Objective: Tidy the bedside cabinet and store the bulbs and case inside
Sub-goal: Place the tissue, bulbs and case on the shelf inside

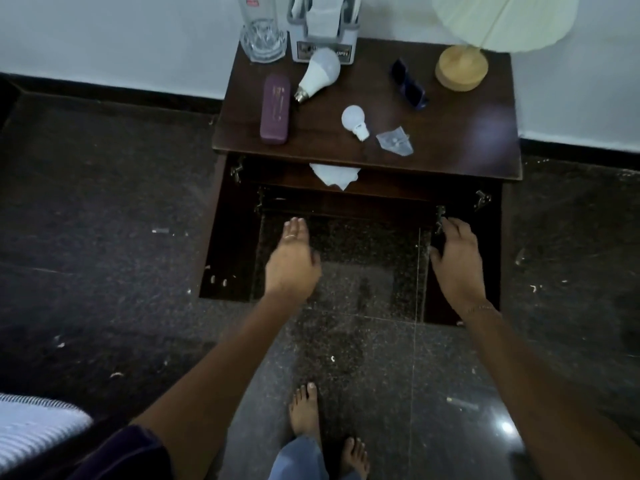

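Observation:
The dark wooden bedside cabinet (450, 147) stands against the wall with both doors swung open. On its top lie a large white bulb (320, 72), a small white bulb (354, 120) and a purple case (275, 109). My left hand (292, 261) hovers empty in front of the opening, fingers together and stretched forward. My right hand (457, 258) rests with spread fingers on the top edge of the right door (464, 271). A white crumpled paper (335, 174) lies on the shelf inside.
Dark sunglasses (408, 83), a clear plastic scrap (394, 142), a glass tumbler (262, 32), a tissue holder (323, 32) and a lamp with a wooden base (461, 67) also sit on top. The left door (228, 244) stands open. My bare feet (306, 410) are on the granite floor.

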Motion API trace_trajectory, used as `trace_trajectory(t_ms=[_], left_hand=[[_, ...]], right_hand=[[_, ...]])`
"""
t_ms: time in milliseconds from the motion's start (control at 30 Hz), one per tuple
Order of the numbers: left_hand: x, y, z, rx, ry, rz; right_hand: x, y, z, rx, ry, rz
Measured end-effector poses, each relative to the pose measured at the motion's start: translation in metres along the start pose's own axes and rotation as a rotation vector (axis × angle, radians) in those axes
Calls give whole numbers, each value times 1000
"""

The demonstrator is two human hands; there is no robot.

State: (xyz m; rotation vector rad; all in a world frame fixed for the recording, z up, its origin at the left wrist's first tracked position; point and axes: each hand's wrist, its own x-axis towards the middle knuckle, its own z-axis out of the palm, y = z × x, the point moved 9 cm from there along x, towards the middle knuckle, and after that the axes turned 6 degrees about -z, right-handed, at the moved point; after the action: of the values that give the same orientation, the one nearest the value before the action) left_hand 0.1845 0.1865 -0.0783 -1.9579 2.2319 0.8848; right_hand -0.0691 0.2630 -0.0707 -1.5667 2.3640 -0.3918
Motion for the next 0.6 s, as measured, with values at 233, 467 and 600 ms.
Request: trace_trajectory(t_ms=[233,467,600], left_hand=[[69,101,-27,-594,-61,-15],[114,132,-7,-822,-125,-117],[130,125,11,-794,-144,-138]], right_hand=[[89,-11,-20,448,175,218],[145,-13,9,475,96,271],[163,-1,22,428,113,273]])
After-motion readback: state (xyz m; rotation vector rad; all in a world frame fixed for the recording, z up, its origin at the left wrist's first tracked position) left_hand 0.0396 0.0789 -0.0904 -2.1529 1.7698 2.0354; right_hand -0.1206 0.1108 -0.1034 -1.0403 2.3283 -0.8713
